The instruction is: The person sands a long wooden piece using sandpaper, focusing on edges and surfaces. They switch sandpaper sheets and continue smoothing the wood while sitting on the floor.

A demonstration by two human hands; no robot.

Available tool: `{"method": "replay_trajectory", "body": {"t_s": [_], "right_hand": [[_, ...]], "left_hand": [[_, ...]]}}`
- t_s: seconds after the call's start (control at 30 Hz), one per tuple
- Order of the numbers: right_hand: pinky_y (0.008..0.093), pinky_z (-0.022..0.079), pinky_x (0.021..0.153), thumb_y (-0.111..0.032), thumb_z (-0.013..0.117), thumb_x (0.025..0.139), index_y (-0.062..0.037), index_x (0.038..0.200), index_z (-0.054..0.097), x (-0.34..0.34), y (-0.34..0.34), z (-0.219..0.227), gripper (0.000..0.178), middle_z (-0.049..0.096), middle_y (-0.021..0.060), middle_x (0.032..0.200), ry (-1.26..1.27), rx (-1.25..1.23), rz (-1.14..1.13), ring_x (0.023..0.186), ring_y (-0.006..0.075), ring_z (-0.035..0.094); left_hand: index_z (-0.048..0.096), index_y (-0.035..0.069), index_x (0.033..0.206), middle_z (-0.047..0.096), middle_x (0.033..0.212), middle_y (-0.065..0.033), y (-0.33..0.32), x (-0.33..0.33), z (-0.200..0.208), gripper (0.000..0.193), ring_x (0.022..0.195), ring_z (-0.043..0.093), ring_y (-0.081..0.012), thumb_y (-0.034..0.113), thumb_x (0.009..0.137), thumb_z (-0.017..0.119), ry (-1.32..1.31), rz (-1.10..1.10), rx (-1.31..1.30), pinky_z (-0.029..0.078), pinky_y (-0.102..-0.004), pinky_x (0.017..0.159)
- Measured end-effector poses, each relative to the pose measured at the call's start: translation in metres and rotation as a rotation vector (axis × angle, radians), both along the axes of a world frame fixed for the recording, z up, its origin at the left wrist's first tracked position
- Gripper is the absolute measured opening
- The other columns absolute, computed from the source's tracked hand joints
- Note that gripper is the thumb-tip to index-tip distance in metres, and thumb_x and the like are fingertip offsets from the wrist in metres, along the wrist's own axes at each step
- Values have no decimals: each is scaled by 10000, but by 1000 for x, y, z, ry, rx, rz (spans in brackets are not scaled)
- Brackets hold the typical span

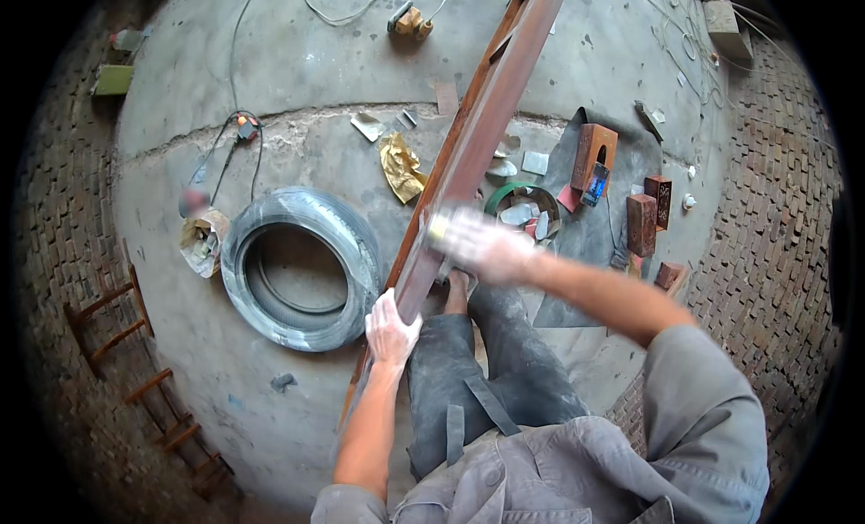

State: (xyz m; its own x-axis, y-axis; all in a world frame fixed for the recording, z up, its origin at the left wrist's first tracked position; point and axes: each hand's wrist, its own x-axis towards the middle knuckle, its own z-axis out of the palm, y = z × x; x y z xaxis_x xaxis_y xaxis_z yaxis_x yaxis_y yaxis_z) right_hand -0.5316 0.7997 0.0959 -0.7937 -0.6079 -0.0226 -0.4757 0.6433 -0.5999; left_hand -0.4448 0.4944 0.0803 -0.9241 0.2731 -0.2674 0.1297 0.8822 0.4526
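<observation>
A long reddish-brown wooden beam [487, 132] slants from the far top down toward my lap, its upper face dulled with pale dust. My left hand [392, 330], whitened with dust, grips the beam's near part with the fingers wrapped over its edge. Farther up, my right hand [482, 246] is on the beam's top face, smeared by motion. It looks closed over a small object with a pale yellow end [439, 227], whose kind I cannot make out. Both hands look dusty white.
A plastic-wrapped tire [239, 276] lies left of the beam. Crumpled gold paper [401, 168] is beyond it. To the right are a green round container [551, 201] with scraps, bricks [641, 225], and a phone [595, 183] against a brick. A wooden ladder [106, 300] lies far left; cables [236, 55] cross the floor.
</observation>
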Motion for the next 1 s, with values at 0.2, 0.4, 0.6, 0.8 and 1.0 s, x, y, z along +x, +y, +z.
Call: {"method": "replay_trajectory", "body": {"t_s": [0.2,0.4,0.6,0.8,1.0], "right_hand": [[535,351,1223,-43,638,778,37,1459,522,-92,61,-14,695,478,265,1548,314,220,-480,1465,423,435],[506,340,1240,-167,578,918,-83,1521,506,59,-69,16,612,458,144,1606,-91,27,135,1507,292,414],[491,307,1257,-105,705,791,8,1522,458,-128,108,-11,779,464,227,1572,345,293,-337,1482,385,417],[586,276,1249,-91,564,890,-39,1505,518,54,-80,27,619,452,215,1596,-44,-34,-73,1508,379,398],[466,267,1281,-64,621,861,-35,1555,436,-107,88,-12,718,380,194,1641,245,353,-135,1533,373,343]], "left_hand": [[560,23,1276,671,1120,-169,-29,29,-9,704,996,690,-370,210,682,888,-73,68,32,570,-476,826],[568,48,1258,671,1042,-157,-29,28,-4,689,942,696,-371,208,671,892,-45,92,76,585,-470,795],[602,32,1232,679,1029,-155,-28,27,-9,654,917,703,-366,236,682,890,-5,91,82,588,-468,775],[617,41,1237,689,1019,-154,-36,32,-9,675,920,704,-355,236,654,898,2,94,94,589,-456,780],[614,31,1258,701,1027,-159,-32,28,-8,696,915,711,-368,206,646,896,30,105,101,591,-467,797]]}}
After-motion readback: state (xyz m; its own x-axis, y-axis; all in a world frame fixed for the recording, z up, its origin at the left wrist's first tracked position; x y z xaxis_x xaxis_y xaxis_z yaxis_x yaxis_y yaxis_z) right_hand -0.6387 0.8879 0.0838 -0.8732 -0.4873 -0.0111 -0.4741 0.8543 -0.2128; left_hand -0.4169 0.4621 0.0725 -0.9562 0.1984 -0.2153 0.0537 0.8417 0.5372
